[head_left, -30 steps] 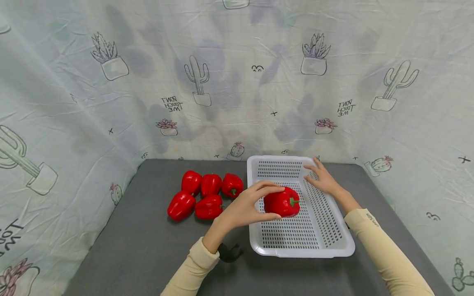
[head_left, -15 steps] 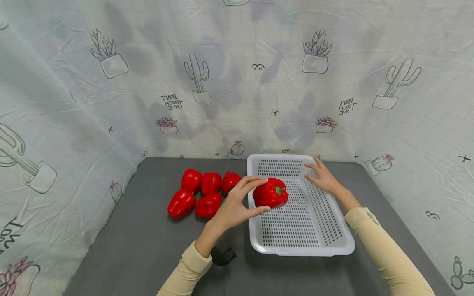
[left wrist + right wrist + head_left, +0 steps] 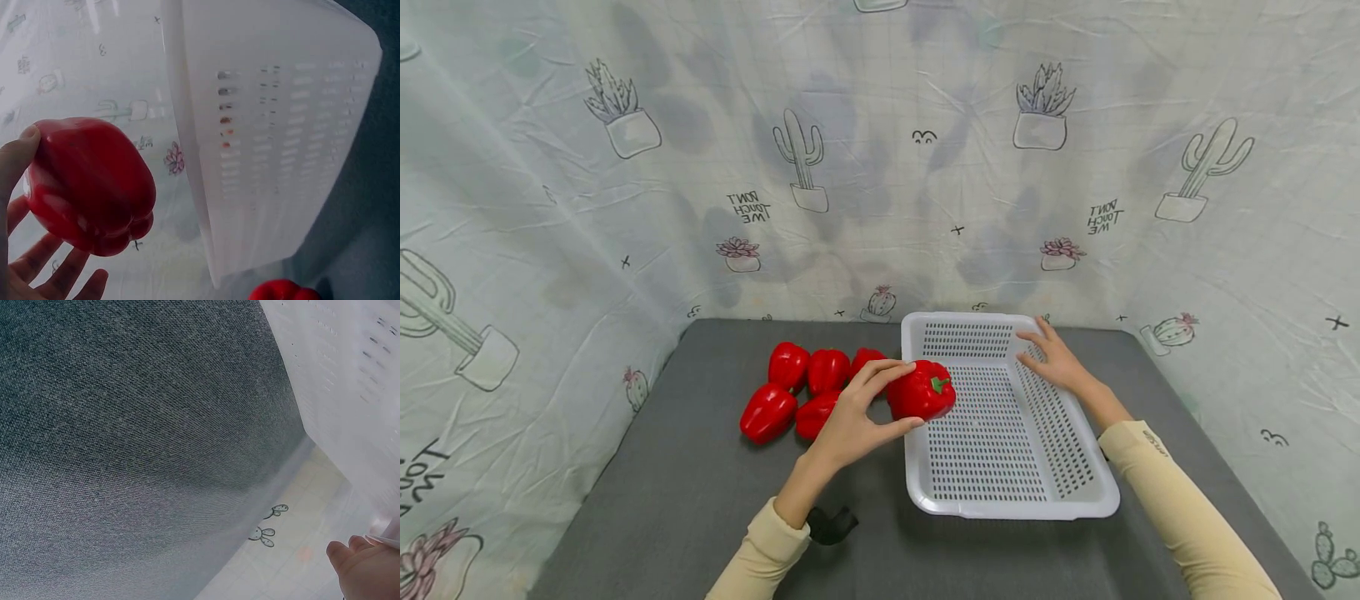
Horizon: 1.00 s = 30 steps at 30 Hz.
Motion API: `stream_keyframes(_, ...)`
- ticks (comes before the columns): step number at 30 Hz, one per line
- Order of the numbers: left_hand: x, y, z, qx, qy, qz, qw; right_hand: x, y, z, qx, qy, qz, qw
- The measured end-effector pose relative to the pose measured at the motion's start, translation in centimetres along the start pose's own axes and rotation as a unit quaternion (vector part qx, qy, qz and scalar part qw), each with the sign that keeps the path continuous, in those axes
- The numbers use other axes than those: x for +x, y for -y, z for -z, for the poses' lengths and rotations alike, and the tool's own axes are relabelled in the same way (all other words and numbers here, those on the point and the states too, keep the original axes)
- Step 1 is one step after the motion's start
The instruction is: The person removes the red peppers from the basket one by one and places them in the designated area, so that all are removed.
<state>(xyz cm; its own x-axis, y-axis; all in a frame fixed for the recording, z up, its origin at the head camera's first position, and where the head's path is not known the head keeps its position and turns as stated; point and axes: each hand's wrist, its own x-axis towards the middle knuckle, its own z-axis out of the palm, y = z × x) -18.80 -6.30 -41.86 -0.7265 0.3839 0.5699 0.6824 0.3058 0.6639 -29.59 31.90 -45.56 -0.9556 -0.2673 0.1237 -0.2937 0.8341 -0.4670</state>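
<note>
A red bell pepper (image 3: 921,390) with a green stem is held between the thumb and fingers of my left hand (image 3: 857,421), raised over the left rim of the white plastic basket (image 3: 1015,510). In the left wrist view the same bell pepper (image 3: 90,184) shows beside the basket's outer wall (image 3: 275,144). My right hand (image 3: 1054,362) grips the basket's right rim near its far corner. In the right wrist view part of that hand (image 3: 369,569) shows at the rim, its other fingers out of sight. Nothing lies inside the basket.
Several red bell peppers (image 3: 768,414) lie grouped on the grey tabletop (image 3: 700,500) left of the basket. My left hand hides parts of two of them. A curtain printed with cacti (image 3: 880,208) hangs behind and around the table.
My left hand has moved left with the bell pepper, from over the basket's middle to over its left rim. The right hand and the basket have stayed put.
</note>
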Motion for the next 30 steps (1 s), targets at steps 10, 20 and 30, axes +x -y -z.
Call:
stream_keyframes(10, -1.4, 1.3, 1.1, 0.040, -0.022, 0.015, 0.9988, -0.3, 0.1, -0.1, 0.012, -0.006, 0.001, 1.000)
stream_keyframes(20, -3.1, 2.7, 1.4, 0.078, -0.029, 0.076, 0.9937, 0.0, 0.0, -0.1, 0.003, -0.002, -0.007, 1.000)
stream_keyframes(30, -3.9, 4.0, 1.3, 0.152, -0.041, 0.092, 0.9832, -0.1, -0.1, -0.1, 0.010, -0.006, -0.001, 1.000)
